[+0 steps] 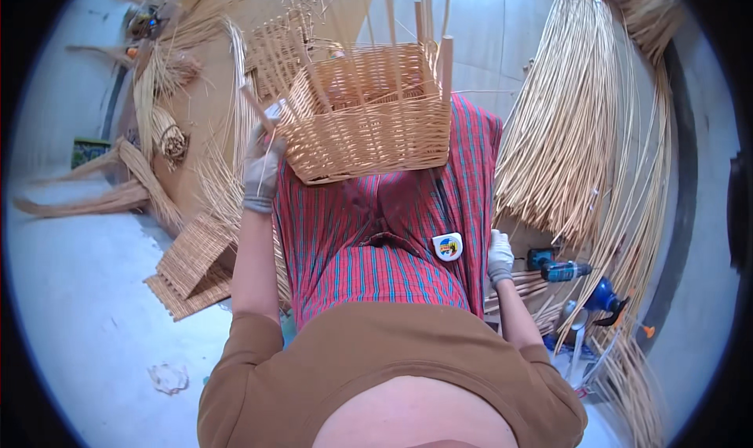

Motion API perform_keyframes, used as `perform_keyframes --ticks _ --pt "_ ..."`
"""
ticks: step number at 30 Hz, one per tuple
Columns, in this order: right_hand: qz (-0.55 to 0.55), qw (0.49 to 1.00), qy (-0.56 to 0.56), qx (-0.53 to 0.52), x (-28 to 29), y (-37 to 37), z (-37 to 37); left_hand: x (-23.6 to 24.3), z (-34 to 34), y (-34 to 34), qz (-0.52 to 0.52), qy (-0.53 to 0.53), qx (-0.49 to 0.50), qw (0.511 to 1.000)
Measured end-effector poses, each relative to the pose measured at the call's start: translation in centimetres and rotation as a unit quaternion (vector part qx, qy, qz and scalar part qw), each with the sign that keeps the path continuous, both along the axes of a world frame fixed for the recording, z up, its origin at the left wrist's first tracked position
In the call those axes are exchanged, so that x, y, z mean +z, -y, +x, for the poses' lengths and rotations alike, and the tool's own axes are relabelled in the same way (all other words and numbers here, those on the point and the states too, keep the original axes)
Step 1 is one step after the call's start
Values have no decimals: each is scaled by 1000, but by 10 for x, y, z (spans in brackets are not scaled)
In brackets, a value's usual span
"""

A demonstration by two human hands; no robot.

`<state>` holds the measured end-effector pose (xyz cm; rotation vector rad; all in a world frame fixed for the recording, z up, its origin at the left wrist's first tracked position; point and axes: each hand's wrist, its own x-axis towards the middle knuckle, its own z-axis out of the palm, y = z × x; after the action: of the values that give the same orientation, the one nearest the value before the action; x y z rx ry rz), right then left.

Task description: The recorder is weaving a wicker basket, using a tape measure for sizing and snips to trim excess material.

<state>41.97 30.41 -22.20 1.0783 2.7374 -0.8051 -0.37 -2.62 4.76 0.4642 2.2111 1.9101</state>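
A square wicker basket [369, 138] rests tilted on my lap, over red checked cloth [392, 272]. Thick wooden posts stand at its corners, and thin upright canes rise from its woven walls. My left hand [263, 162], in a pale work glove, is closed around the basket's left corner beside a post. Low at my right side, my right hand [500, 258], also gloved, hangs against the cloth near a blue cordless drill [563, 271] and some short sticks. The fingers of that hand are mostly hidden. On the cloth over my right thigh lies a white tape measure [448, 246].
Long cane bundles [561, 126] spread over the floor at the right. A blue spray bottle [604, 297] stands past the drill. Woven panels [194, 264] lie at the left, with tied cane bundles [161, 146] farther out. Another woven piece [274, 52] sits behind the basket.
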Motion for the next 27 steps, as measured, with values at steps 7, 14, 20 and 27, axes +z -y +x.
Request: perform_keyframes --ticks 7,14,20,27 --pt "-383 777 -315 -388 86 -115 -32 -12 -2 -3 12 37 -2 999" --pt "-366 897 -244 -51 138 -78 -130 -53 24 -8 101 -26 175 979" --pt "-341 926 -150 -65 137 -51 -147 -36 73 -11 94 -88 234 964" --pt "-114 924 -361 45 270 3 -184 36 86 -24 21 -301 79 950"
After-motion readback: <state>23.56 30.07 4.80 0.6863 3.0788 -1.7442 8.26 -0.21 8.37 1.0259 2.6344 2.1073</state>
